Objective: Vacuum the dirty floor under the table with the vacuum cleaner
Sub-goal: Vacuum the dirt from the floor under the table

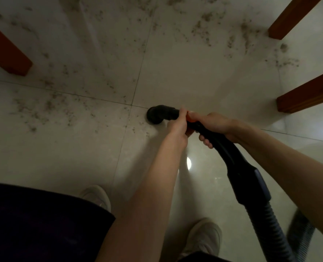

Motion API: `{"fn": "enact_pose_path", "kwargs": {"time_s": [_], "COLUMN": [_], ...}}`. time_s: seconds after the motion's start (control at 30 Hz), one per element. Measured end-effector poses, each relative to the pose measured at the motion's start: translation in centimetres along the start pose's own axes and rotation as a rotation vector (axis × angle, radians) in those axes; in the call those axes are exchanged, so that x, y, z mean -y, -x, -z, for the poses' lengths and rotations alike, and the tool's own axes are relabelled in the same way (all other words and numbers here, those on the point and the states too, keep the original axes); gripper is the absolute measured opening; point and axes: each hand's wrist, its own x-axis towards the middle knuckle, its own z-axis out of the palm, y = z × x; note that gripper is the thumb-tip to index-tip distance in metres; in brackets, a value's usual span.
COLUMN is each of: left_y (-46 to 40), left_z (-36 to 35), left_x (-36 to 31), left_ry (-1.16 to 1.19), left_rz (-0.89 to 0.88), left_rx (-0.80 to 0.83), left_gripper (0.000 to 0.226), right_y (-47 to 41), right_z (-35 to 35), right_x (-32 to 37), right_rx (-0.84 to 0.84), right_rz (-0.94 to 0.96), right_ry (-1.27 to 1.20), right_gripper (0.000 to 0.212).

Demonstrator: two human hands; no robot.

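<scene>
Head view: both hands, left (176, 125) and right (211, 125), gripped the vacuum nozzle (157, 115), steadying it against the dusty floor (62, 103) for suction.

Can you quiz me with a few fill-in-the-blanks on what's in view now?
1. Both the left hand and the right hand grip the black vacuum ____.
2. The nozzle points down at the ____ floor.
3. Dirt lies thickest near the wooden ____ at top right.
4. The ribbed hose trails off toward the ____ of the picture.

Missing words: handle; tiled; leg; bottom right
</scene>
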Motion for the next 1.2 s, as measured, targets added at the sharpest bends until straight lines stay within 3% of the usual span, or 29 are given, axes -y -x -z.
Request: {"fn": "enact_pose_path", "kwargs": {"time_s": [0.27, 0.6, 0.9, 1.2], "left_y": [1.9, 1.1, 3.5, 0.0], "left_z": [1.0, 1.0, 2.8, 2.8], "left_x": [3.8, 0.7, 3.9, -1.7], "left_ry": [0.055, 0.094, 0.109, 0.164], "left_rz": [0.012, -0.012, -0.016, -0.045], "left_rx": [-0.084, -0.002, -0.139, -0.030], "left_gripper": [0.033, 0.043, 0.033, 0.036], "right_y": [1.7, 0.7, 1.6, -0.8], "right_z": [-0.4, -1.1, -2.5, -2.8], "right_x": [-0.9, 0.2, -1.0, 2.7], "right_rx": [0.108, -0.069, 0.106, -0.089], "right_rz": [-0.080, 0.022, -0.027, 0.097], "right_ry": [0.145, 0.132, 0.236, 0.189], "right_gripper": [0.053, 0.065, 0.067, 0.059]}}
